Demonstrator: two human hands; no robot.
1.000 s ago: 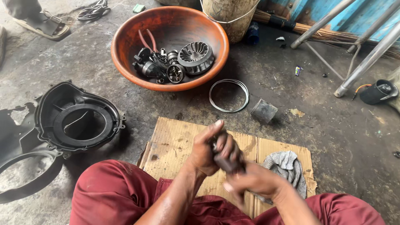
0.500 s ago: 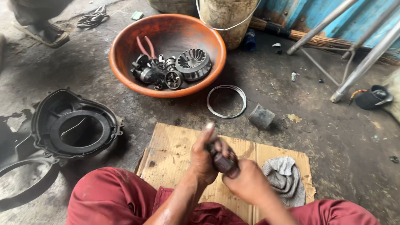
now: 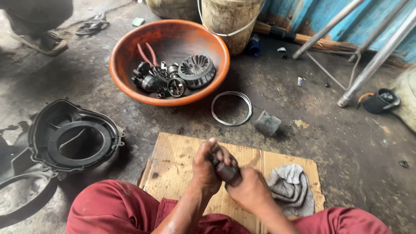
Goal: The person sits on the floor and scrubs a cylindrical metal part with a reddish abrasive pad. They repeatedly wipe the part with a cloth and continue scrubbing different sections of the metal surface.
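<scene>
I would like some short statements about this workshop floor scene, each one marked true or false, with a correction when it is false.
1. Both hands, the left hand and right hand, grip one small dark part. True.
2. The grey rag lies inside the orange basin. False: it lies on the cardboard, beside the right hand.
3. Red-handled pliers rest in the basin. True.
4. The wire ring hangs on the bucket. False: it lies flat on the floor.
5. A black plastic housing lies left of the cardboard. True.
</scene>
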